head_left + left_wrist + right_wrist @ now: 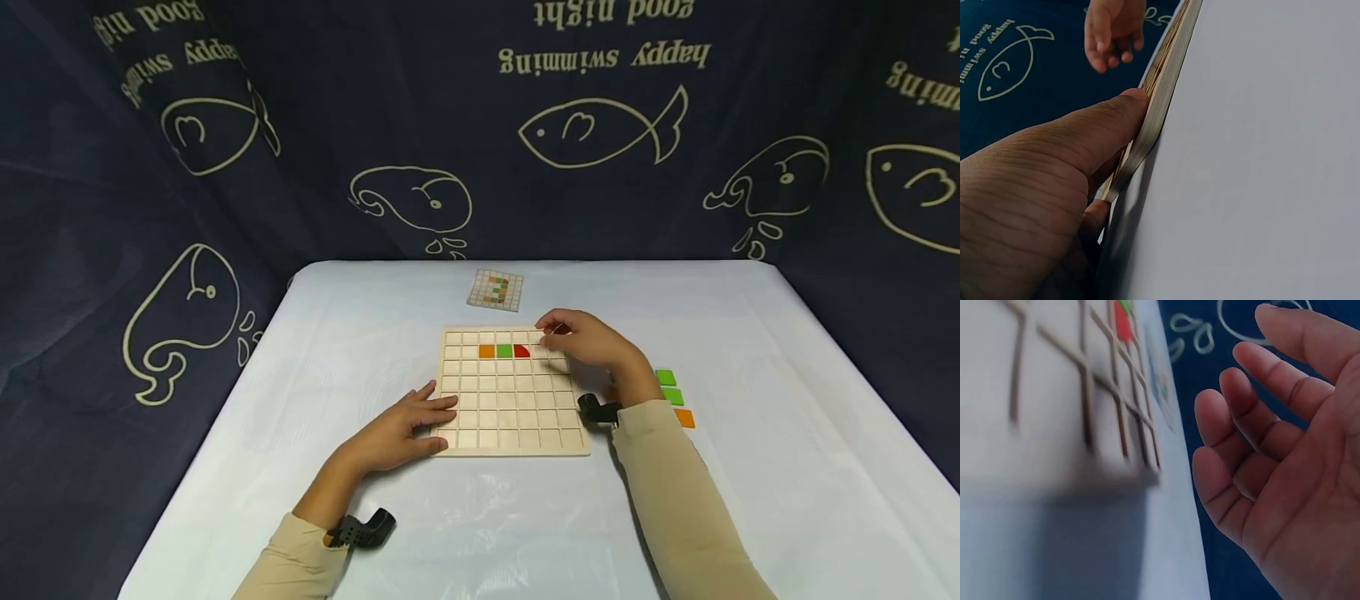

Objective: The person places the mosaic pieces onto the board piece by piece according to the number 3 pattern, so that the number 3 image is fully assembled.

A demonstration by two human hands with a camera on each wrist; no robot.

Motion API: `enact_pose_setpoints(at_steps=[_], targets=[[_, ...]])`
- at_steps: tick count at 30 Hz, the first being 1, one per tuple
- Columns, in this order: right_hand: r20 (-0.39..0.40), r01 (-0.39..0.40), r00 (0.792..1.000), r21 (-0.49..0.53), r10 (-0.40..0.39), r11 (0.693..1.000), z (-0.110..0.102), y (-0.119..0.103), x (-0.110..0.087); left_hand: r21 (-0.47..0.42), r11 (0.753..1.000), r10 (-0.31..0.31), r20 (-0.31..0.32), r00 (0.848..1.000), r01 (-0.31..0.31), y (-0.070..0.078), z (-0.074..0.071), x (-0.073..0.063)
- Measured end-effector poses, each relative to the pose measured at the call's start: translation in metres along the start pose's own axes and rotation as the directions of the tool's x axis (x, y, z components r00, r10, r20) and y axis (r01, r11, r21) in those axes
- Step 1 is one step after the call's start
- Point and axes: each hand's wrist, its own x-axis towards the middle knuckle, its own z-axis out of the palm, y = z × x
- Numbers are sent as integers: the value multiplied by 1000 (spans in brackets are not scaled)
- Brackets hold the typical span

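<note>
A dark blue cloth [67, 333] printed with pale whales and fish hangs at left, running on behind a white table [225, 500]. At the near left, a tan sleeve [296, 554] ends at a wrist wearing a black camera [367, 529]. Beyond it, the left hand [397, 427] rests at the left edge of a gridded wooden board [487, 419], its grip wide, fingers apart, thumb by the near corner. The board lies flat mid-table. In its second row from the far side sit three tiles, side by side: an orange tile [487, 351], a green tile [504, 351] and a red tile [522, 352] with one rounded corner. Just past the board lies a small card [495, 290] bearing a grid and coloured squares. The right hand [588, 337] hovers at the board's far right corner, fingers loosely bent and parted, its palm bare. A second black camera [600, 408] sits at that wrist, by the board's right edge. Rightmost on the table, partly behind the right arm, lie loose tiles [672, 397], green and orange, well apart from the filled row.
</note>
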Motion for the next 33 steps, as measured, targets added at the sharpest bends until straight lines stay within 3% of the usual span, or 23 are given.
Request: enact_pose_setpoints(at_steps=[13, 22, 27, 33], targets=[[-102, -97, 990, -38, 93, 995, -49, 28, -55, -4, 1000, -4, 7, 1000, 4, 0, 0, 0], [-150, -190, 972, -47, 181, 981, -85, 53, -95, -2, 1000, 4, 4, 1000, -4, -1, 1, 2], [-114, -220, 971, -77, 211, 972, -94, 69, -111, -3, 1000, -7, 2, 1000, 7, -2, 1, 1], [-36, -221, 975, -130, 218, 966, -96, 87, -117, -5, 1000, -3, 5, 1000, 3, -4, 1, 1]])
